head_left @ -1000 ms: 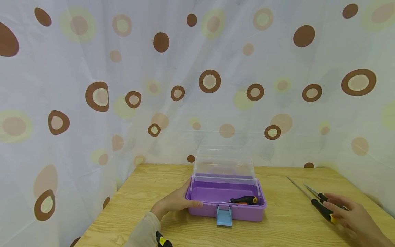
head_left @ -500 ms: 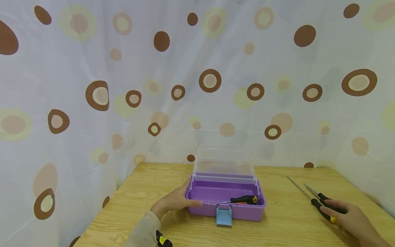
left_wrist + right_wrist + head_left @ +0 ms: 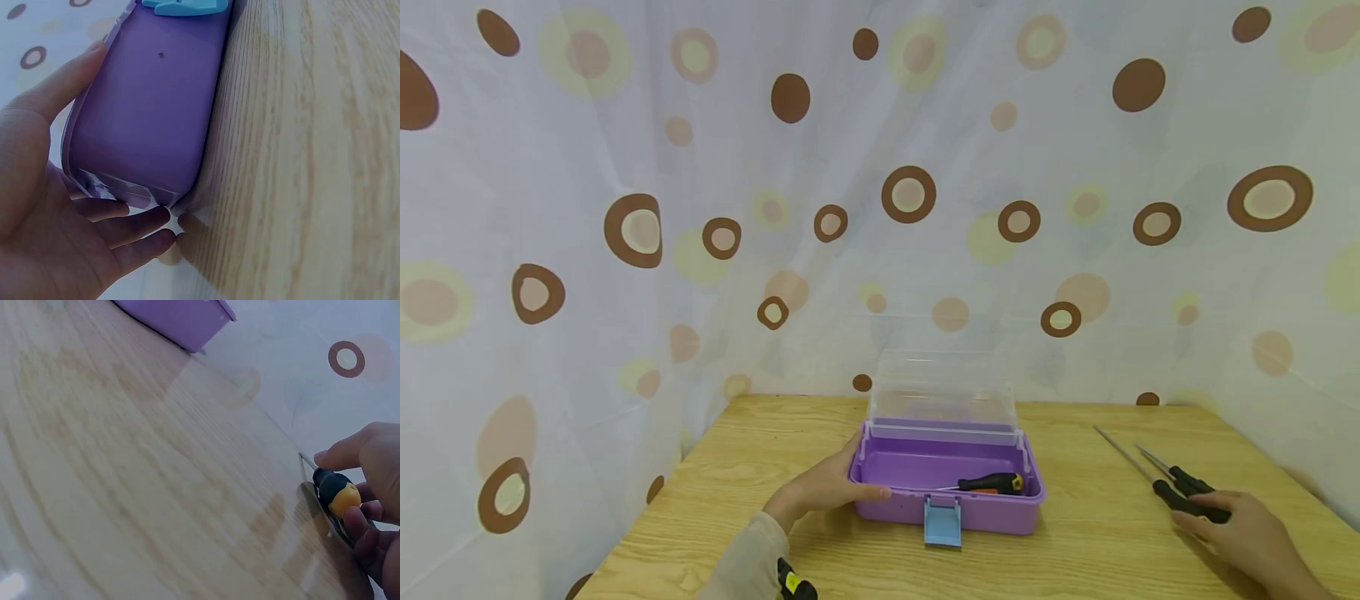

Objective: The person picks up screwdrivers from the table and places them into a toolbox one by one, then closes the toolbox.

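Note:
My left hand (image 3: 823, 487) grips the left end of a purple toolbox (image 3: 981, 518), thumb over its front rim and fingers at the side. Its clear lid (image 3: 940, 400) stands raised, and the blue latch (image 3: 942, 525) hangs down. Inside lies a black-handled screwdriver (image 3: 992, 482). At the right, my right hand (image 3: 1251, 533) closes its thumb and fingers on a screwdriver handle (image 3: 334, 487) with a yellow end. Two screwdrivers lie side by side there: a long one (image 3: 1168, 494) and a shorter one (image 3: 1185, 480); the hand partly hides both handles.
The wooden table (image 3: 1090, 550) meets a dotted curtain (image 3: 955, 250) at the back and sides. A black and yellow object (image 3: 795, 581) shows at the left sleeve (image 3: 748, 558). Bare wood separates the toolbox from the right hand.
My right hand has lowered from above the screwdrivers and closed its fingers on a handle, covering the yellow end. The left hand and toolbox stay in place.

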Motion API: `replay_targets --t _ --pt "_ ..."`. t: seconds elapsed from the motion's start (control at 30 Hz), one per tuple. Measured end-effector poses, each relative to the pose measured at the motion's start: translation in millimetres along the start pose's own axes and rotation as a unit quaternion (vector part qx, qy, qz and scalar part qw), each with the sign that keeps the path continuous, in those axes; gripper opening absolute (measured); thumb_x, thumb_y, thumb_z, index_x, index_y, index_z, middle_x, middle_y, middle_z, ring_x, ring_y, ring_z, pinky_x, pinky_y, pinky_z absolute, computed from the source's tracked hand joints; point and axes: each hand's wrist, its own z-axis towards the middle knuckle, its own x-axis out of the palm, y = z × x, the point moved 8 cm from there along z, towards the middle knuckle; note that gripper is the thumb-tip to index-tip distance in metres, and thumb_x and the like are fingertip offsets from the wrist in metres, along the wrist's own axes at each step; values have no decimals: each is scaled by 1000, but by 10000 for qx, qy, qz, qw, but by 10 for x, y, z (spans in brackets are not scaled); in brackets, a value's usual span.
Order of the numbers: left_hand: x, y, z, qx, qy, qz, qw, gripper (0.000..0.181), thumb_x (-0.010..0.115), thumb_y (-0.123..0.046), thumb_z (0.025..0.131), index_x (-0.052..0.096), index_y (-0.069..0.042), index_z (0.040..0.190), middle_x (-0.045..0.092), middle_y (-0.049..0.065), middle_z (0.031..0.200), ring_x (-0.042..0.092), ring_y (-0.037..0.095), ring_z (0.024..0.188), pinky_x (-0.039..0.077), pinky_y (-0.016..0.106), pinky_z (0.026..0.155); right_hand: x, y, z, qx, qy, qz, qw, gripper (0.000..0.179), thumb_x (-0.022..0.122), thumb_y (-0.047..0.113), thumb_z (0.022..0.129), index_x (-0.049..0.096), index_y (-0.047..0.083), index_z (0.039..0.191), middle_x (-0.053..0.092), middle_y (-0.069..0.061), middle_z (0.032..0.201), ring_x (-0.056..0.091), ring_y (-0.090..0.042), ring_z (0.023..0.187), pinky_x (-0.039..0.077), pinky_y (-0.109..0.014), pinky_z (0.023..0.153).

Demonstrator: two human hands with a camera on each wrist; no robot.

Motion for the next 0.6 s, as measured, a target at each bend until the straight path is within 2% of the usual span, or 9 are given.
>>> replay_targets --t 0.1,0.2,0.6 --pt "1 -4 -2 -1 0 -3 10000 119 79 -44 89 -5 -11 166 28 21 164 41 39 142 28 61 116 -8 20 -9 -204 -323 -350 9987 72 73 51 94 66 -18 116 47 -51 123 46 -67 107 42 -74 85" --pt "-1 -9 -6 -19 -2 -31 10000 119 79 -45 89 -4 -11 167 29 21 164 41 38 141 28 61 116 -8 34 -18 -265 -468 -534 9971 69 76 48 92 68 -18 110 49 -51 120 46 -66 107 42 -74 85" --pt "2 -23 -14 -51 -2 -31 10000 120 79 -45 88 -5 -10 166 30 22 163 42 39 140 29 60 116 -3 12 -39 29 -334 -507 9982 71 70 53 95 69 -16 114 47 -51 123 45 -67 109 41 -75 87"
